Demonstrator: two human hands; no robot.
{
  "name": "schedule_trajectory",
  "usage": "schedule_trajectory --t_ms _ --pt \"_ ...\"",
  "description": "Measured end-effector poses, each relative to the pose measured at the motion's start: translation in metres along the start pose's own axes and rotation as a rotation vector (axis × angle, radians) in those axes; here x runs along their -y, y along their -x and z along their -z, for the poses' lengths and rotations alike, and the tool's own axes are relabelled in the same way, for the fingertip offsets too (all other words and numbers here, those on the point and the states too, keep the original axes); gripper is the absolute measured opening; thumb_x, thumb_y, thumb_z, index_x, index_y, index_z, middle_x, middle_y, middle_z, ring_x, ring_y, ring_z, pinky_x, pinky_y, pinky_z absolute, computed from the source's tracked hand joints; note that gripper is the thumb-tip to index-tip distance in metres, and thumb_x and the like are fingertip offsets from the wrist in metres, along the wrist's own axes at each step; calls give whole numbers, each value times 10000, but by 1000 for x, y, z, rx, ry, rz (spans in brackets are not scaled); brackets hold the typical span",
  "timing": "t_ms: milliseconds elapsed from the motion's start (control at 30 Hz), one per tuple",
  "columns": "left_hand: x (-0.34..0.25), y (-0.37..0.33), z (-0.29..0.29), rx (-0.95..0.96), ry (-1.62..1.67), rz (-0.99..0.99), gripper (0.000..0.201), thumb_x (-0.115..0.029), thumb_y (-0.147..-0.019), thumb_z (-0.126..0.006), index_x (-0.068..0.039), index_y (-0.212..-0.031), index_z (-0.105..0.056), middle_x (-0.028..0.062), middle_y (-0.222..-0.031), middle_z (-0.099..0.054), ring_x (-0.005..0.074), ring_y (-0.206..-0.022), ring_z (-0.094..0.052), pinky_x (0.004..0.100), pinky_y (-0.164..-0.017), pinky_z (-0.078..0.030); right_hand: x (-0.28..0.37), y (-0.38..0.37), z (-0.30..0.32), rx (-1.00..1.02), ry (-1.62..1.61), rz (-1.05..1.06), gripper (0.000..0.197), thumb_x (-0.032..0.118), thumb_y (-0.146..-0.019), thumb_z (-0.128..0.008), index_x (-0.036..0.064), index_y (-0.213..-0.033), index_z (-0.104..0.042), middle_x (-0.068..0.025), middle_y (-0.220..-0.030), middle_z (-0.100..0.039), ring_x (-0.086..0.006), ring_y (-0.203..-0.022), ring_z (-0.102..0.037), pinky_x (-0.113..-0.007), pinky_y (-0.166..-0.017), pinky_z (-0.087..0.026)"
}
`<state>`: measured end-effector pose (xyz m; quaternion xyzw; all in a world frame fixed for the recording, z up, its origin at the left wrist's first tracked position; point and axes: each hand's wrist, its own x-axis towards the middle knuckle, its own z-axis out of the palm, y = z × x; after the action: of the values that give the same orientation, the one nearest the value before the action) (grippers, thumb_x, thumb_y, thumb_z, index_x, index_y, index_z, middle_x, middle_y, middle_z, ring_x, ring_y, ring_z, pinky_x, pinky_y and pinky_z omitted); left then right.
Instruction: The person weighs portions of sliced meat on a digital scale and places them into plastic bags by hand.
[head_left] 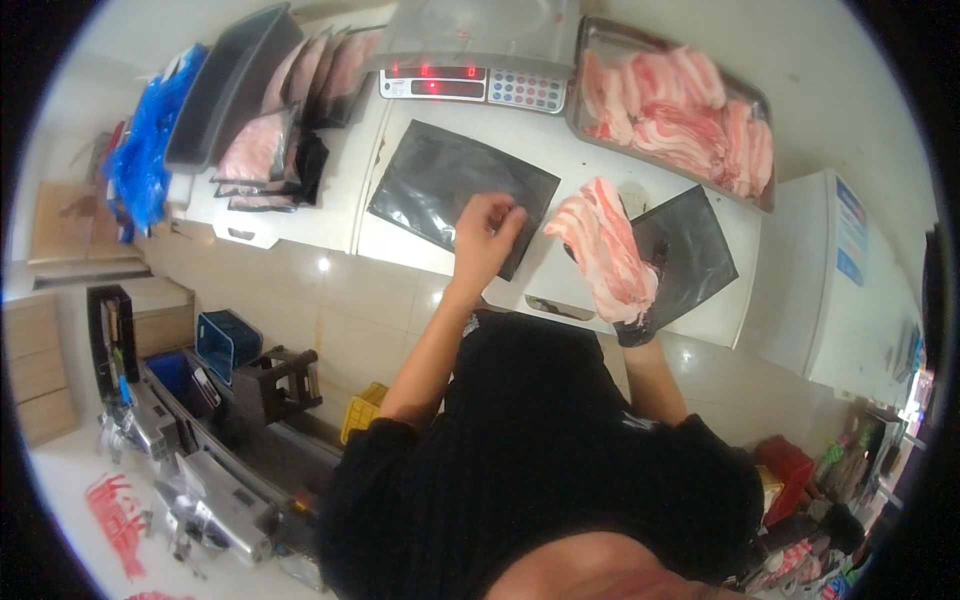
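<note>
My left hand [488,235], bare, is closed with its fingers curled over a flat black plastic bag [430,180] on the white table. Whether it pinches anything is hidden. My right hand [636,328] wears a black glove and is shut on a long bundle of sliced pork belly [605,250], pink with white fat. The slices stretch away from the glove toward the middle of the table. Beside them on the right lies another black plastic bag [695,255], close to the glove; the meat covers part of its left side.
Behind the bags stands a digital scale [525,90] under a grey cover or tray. A metal tray [585,125] of sliced pork belly stands at the far right. Filled meat packs [255,150], a dark grey tub [215,110] and blue plastic [145,150] are at the left. A white cabinet [800,270] adjoins on the right.
</note>
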<state>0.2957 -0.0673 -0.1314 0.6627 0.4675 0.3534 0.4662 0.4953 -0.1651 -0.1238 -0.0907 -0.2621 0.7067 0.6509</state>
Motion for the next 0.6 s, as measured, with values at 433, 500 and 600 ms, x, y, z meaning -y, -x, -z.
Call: schedule_trajectory --t_ms 433,500,600 --pt "33 18 -16 -165 -8 -101 100 -86 -899 -772 -16 -957 -731 101 -819 -670 217 -697 -628 335 -672 -497 -43 -6 50 -121 551 -31 369 282 -1118 -477 50 -1389 -382 -89 -1370 -404 -231 -1252 -443 -345 -1088 -381" --pt "18 22 -12 -182 -16 -97 76 -70 -912 -755 -11 -948 -724 98 -825 -669 187 -714 -638 318 -646 -493 -56 11 39 -12 506 9 501 257 -1111 -486 59 -1526 -287 -95 -1547 -321 -223 -1388 -401 -341 -1163 -348" --pt "18 19 -7 -123 -28 -215 65 -49 -913 -742 2 -944 -715 98 -828 -666 183 -727 -645 322 -647 -504 -78 29 41 -59 78 -82 643 273 -1108 -480 75 -1662 -220 -107 -1707 -278 -237 -1510 -379 -359 -1230 -341"
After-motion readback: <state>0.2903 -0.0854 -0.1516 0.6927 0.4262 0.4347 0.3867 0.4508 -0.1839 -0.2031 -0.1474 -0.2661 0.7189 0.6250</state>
